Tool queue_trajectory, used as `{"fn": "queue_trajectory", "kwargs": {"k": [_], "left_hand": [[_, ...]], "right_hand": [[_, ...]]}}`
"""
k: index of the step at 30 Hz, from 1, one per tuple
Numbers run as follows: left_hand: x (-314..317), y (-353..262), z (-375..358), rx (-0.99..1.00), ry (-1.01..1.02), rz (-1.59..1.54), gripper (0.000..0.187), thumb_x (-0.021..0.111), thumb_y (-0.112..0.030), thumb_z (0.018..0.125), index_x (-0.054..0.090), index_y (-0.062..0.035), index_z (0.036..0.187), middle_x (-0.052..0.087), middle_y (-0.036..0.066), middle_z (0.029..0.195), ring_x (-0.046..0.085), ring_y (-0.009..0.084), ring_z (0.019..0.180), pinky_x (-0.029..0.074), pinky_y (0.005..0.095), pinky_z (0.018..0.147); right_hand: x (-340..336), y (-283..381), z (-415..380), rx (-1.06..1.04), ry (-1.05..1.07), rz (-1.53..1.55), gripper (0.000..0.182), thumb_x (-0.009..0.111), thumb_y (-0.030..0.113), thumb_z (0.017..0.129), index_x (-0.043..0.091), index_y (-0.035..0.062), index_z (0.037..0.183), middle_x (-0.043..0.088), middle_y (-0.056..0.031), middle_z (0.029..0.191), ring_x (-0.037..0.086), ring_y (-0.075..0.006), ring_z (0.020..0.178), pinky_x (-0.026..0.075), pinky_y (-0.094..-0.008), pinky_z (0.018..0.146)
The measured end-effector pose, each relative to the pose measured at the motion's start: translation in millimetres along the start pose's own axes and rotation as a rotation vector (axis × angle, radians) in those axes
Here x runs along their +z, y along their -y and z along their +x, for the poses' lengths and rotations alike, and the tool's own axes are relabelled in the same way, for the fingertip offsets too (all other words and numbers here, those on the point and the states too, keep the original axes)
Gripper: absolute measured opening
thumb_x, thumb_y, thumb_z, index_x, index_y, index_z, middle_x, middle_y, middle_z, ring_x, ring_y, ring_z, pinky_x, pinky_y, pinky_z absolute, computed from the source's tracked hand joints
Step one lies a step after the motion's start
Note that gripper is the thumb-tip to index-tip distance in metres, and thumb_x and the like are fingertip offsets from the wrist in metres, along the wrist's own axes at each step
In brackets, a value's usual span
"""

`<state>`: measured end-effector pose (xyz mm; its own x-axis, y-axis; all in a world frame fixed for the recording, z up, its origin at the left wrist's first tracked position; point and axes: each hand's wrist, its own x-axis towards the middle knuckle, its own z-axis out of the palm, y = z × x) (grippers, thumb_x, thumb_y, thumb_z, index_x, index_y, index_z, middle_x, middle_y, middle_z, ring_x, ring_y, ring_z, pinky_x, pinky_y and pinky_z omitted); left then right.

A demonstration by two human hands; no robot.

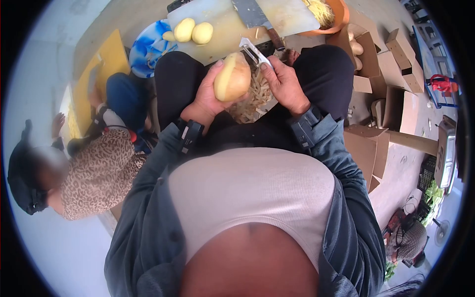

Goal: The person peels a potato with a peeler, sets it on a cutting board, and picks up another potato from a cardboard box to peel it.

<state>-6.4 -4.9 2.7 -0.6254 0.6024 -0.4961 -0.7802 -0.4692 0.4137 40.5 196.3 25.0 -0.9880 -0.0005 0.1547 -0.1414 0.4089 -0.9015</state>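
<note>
My left hand point(210, 96) is wrapped round a large potato point(236, 79), which shows a pale peeled strip down its side and brown skin elsewhere. A white-handled peeler point(253, 51) is gripped in my right hand point(285, 85), its head just above and to the right of the potato, apart from it. Below both hands, between my knees, lies a heap of peelings point(258, 96). Peeled potatoes point(184, 30) rest on the white cutting board point(222, 30) ahead, beside a cleaver point(251, 14) with a wooden handle.
A blue and white basin point(143, 54) stands left of the board. An orange bowl point(340, 17) of shredded potato is at the upper right, near a cardboard box point(368, 49) with unpeeled potatoes. A co-worker in leopard print point(99, 173) sits at left by a yellow board point(101, 64).
</note>
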Motion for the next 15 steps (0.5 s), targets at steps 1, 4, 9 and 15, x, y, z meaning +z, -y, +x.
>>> {"fn": "queue_trajectory", "kwargs": {"k": [1, 4, 9, 15], "left_hand": [[-1.5, 0.2, 0.1, -0.005, 0.002, 0.002, 0.050, 0.049, -0.053, 0.090, 0.052, -0.0156, 0.124, 0.059, 0.009, 0.117, 0.057, 0.0311, 0.106, 0.051, 0.0512, 0.079], [-1.0, 0.5, 2.0, -0.051, 0.042, -0.059, 0.051, 0.048, -0.052, 0.091, 0.050, -0.0156, 0.127, 0.057, 0.010, 0.121, 0.056, 0.0353, 0.109, 0.051, 0.0525, 0.081], [5.6, 3.8, 1.2, -0.096, 0.043, -0.055, 0.050, 0.044, -0.049, 0.094, 0.048, -0.0138, 0.129, 0.056, 0.011, 0.124, 0.055, 0.0373, 0.111, 0.050, 0.0548, 0.082], [-2.6, 5.2, 1.3, -0.039, 0.056, 0.027, 0.054, 0.044, -0.048, 0.094, 0.044, -0.0128, 0.134, 0.055, 0.014, 0.125, 0.056, 0.0378, 0.110, 0.051, 0.0543, 0.078]], "right_hand": [[-1.2, -1.4, 1.0, 0.014, -0.027, -0.008, 0.024, 0.049, 0.024, 0.095, 0.050, 0.0011, 0.086, 0.056, -0.0255, 0.072, 0.056, -0.0446, 0.071, 0.044, -0.0470, 0.061], [0.4, -5.5, 1.5, -0.014, 0.023, -0.104, 0.025, 0.048, 0.024, 0.095, 0.049, 0.0010, 0.086, 0.056, -0.0258, 0.072, 0.056, -0.0449, 0.072, 0.044, -0.0477, 0.061], [-1.3, -4.0, 2.5, -0.026, 0.020, -0.153, 0.023, 0.048, 0.023, 0.094, 0.048, 0.0011, 0.089, 0.057, -0.0269, 0.074, 0.056, -0.0457, 0.076, 0.044, -0.0508, 0.064], [-1.7, -5.6, 1.9, -0.086, 0.037, -0.219, 0.022, 0.047, 0.023, 0.094, 0.049, 0.0020, 0.089, 0.058, -0.0258, 0.073, 0.056, -0.0458, 0.073, 0.045, -0.0516, 0.064]]}}
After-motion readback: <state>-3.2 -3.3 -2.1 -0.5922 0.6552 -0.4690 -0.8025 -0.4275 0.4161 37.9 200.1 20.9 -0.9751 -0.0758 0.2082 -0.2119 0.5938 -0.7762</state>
